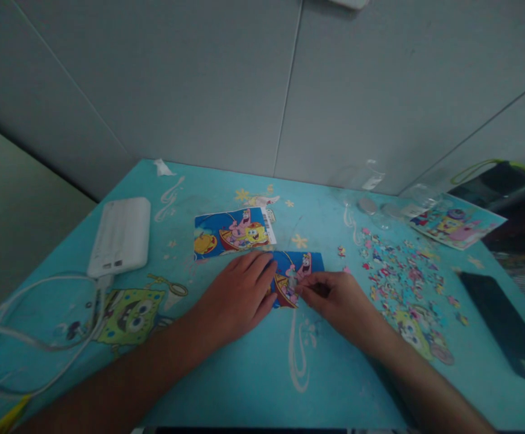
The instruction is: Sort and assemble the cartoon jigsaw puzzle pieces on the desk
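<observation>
A partly assembled jigsaw puzzle (306, 263) with a blue background and cartoon figures lies on the table in front of me. My left hand (239, 292) rests flat over its left part, fingers stretched out and hiding that side. At the puzzle's lower right edge, my right hand (323, 292) pinches a small greyish puzzle piece (292, 283) between thumb and fingertips. Just behind my left hand is a reference picture card (230, 232) with the same boat scene. Loose puzzle pieces (400, 277) are scattered to the right of my right hand.
A white power bank (122, 235) with a looped white cable (40, 343) occupies the left. Clear plastic bottles (370, 178), another cartoon card (461, 223) and a dark phone-like object (506, 322) are on the right. A grey wall (199, 90) borders the table's back.
</observation>
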A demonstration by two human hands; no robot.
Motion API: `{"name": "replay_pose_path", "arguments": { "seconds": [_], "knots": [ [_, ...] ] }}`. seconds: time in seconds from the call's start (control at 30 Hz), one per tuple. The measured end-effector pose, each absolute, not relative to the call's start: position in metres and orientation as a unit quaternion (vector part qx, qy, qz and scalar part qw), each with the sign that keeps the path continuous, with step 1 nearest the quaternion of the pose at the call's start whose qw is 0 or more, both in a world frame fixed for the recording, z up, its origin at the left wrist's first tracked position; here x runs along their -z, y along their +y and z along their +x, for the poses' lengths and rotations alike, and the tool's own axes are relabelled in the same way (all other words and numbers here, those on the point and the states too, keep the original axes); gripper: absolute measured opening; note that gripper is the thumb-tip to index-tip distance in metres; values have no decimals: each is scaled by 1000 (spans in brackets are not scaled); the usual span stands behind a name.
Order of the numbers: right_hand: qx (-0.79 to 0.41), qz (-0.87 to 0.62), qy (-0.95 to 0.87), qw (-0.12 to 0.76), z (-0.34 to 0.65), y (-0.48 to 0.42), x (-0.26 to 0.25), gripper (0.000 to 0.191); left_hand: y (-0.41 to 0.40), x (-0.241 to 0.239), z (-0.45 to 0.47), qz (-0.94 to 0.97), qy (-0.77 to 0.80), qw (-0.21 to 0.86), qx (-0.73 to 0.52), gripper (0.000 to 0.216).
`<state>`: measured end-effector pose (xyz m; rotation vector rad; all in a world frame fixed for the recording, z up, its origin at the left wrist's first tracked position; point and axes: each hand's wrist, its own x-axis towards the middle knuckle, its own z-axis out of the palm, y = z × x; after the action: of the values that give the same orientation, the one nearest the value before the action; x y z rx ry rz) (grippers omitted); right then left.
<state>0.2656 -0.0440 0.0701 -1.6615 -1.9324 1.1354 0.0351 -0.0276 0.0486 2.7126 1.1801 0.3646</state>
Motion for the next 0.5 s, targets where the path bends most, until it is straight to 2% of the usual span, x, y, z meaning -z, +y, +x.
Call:
{"name": "replay_pose_path", "arguments": {
  "seconds": [0.5],
  "knots": [
    [-305, -611, -712, 164, 268, -45, -74, 20, -27, -50, 36, 905, 398, 84, -124, 45]
  ]
}}
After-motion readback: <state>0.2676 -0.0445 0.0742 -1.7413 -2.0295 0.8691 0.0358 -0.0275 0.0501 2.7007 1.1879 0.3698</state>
